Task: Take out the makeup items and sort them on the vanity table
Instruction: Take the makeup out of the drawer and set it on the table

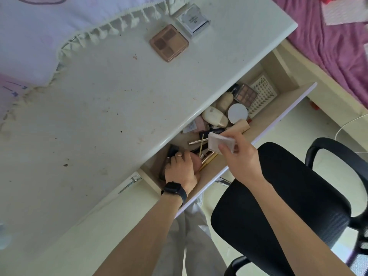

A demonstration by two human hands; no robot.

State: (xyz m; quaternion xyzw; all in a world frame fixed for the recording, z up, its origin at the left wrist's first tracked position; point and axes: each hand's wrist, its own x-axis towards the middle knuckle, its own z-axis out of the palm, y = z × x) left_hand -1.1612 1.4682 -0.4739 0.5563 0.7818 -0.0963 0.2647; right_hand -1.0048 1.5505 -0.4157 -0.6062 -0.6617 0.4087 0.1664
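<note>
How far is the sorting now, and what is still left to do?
Done: a brown eyeshadow palette and a silver box lie on the table. In hand: the right hand holds a flat white case above the open drawer; the left hand is down inside it. Left: most items, such as bottles and a round white jar, are in the drawer.

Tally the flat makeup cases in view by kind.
Eyeshadow palettes with pans showing: 2, the brown palette on the vanity top and the drawer palette.
Closed cases: 2, the silver case on the vanity top and the pale case in the right hand.
Total: 4
</note>
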